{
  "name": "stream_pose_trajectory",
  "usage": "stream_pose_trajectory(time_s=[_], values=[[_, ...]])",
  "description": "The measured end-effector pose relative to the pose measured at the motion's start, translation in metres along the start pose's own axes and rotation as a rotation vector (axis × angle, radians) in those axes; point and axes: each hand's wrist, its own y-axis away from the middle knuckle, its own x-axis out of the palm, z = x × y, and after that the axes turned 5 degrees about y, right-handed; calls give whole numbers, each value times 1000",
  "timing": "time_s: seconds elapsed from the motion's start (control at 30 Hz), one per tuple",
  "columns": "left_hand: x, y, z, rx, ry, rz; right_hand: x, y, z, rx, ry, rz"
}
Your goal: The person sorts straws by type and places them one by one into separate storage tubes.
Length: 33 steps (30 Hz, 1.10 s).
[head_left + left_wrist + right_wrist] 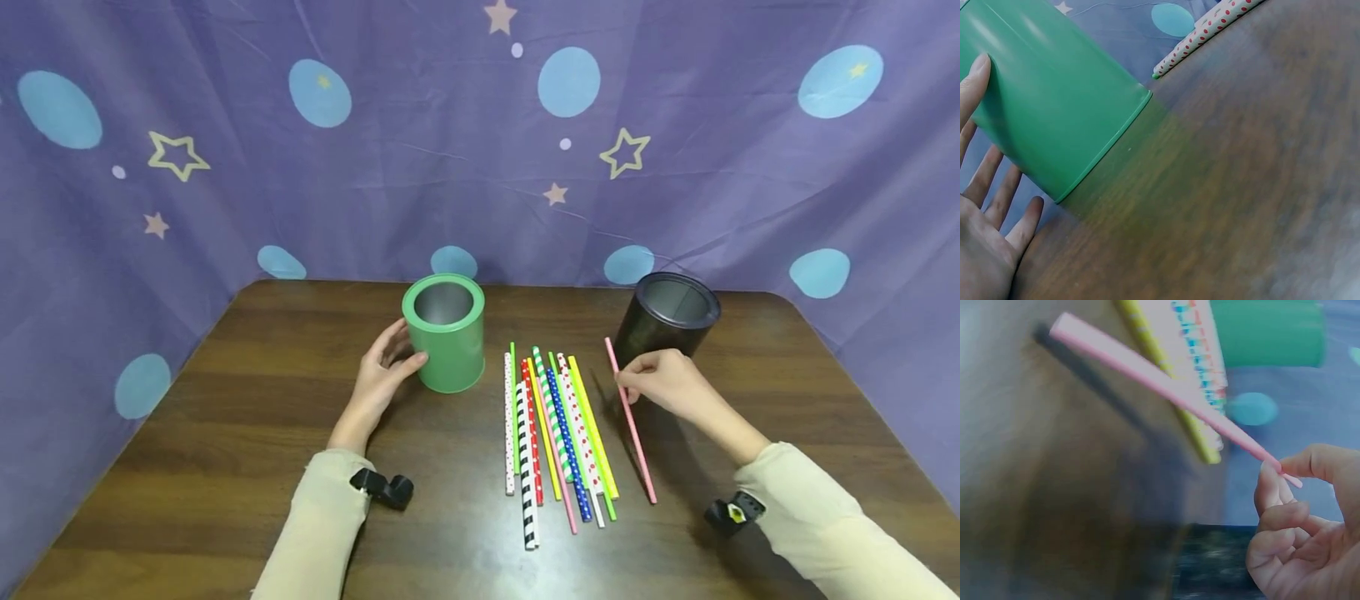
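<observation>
My right hand [669,382] pinches a pink straw [636,437] between thumb and fingertips near its upper end. The straw slants down toward me, and the right wrist view shows its shadow beside it on the table. Behind this hand stands a black can [633,329], partly covered by the fingers. At the left side of an upright green can [450,354], my left hand [378,379] has its thumb against the wall. Its other fingers extend straight and spread toward the can's far side in the left wrist view. Several patterned straws [551,433] lie between the two cans.
The wooden table [247,425] reaches back to a purple curtain [480,208] with stars and blue ovals. Striped, dotted and plain straws lie side by side, roughly pointing toward the back. Each sleeve has a small black wrist camera [384,489] at its cuff.
</observation>
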Motion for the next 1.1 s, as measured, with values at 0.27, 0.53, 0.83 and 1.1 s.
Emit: stream_pose_trajectory(time_s=[0.27,0.53,0.83,1.1], values=[[2,5,2,7,14,8,-24,7,23,-4,-342,9],[0,1,2,-4,8,25,-21,-3,41,-61,-599,-60],[-1,-1,1,-6,6,24,-12,-18,63,-185,-824,-158],[-1,-2,1,-14,-14,28,-18,-30,92,-275,-897,-288]])
